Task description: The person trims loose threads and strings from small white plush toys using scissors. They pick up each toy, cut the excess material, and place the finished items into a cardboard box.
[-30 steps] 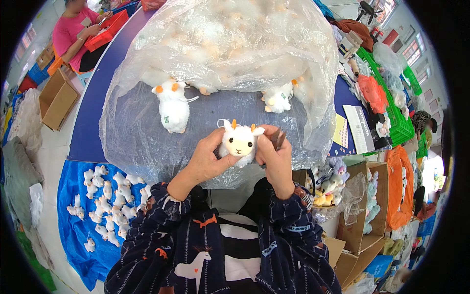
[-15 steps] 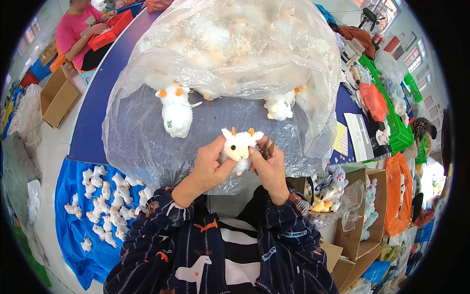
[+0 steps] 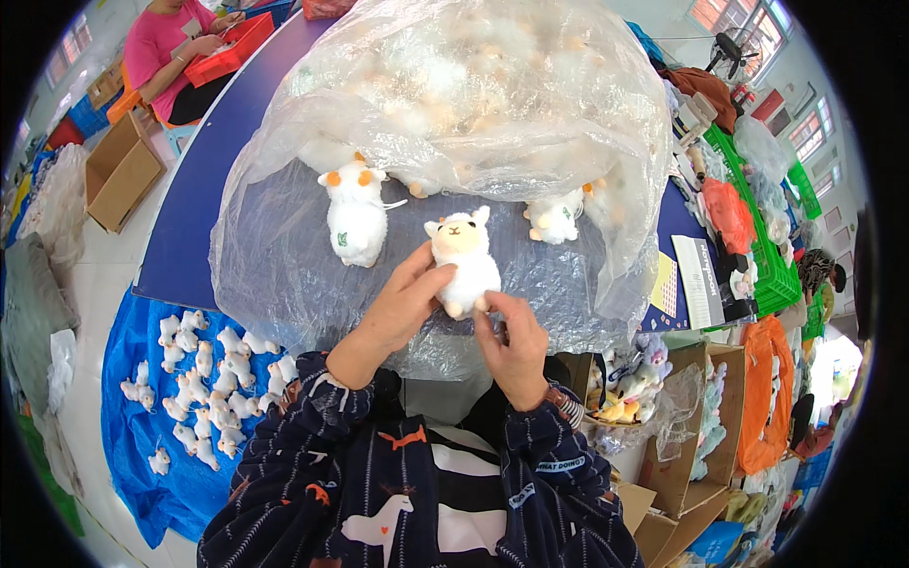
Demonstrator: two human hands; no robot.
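Note:
A small white plush sheep (image 3: 467,270) with a cream face, dark eyes and cream feet is held upright over the plastic, its front toward me. My left hand (image 3: 402,301) grips its side, fingers behind and thumb across the body. At its lower right foot, the thumb and forefinger of my right hand (image 3: 513,343) pinch the plush. Whatever lies inside the right palm is hidden. Beyond my hands rest another white plush toy (image 3: 357,216) with orange tufts and a loose thread, and a similar plush toy (image 3: 555,216) at the right.
A large clear plastic bag (image 3: 464,104) full of plush toys covers much of the blue table (image 3: 194,208). Several plush toys lie on a blue sheet (image 3: 142,331) at lower left. Cardboard boxes (image 3: 696,445) stand at lower right. A person in pink (image 3: 156,52) sits far left.
The plush sheep has moved up and been tilted back, so its belly and feet show. My right hand has shifted from its head to its foot. The metal tool in my right hand no longer shows.

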